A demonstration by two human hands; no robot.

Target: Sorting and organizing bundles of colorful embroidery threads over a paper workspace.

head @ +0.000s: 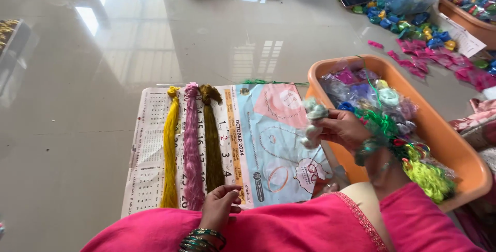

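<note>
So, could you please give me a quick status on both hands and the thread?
Left hand pressing the olive skein's lower end on the calendar sheet. Right hand holding a pale thread bundle up beside the orange tub. Nothing in the way.

Lighting: bright, even daylight. Source: windows ahead, out of view, mirrored as pale panes on the glossy floor (103, 40). Glare: strongest at top left, washing out the tile colour. Shadows: soft and faint beneath the orange tub (454, 154). Focus: centre fairly sharp; right hand (343, 128) slightly motion-blurred. Far corners softer, with mild wide-angle stretching at the edges.
</note>
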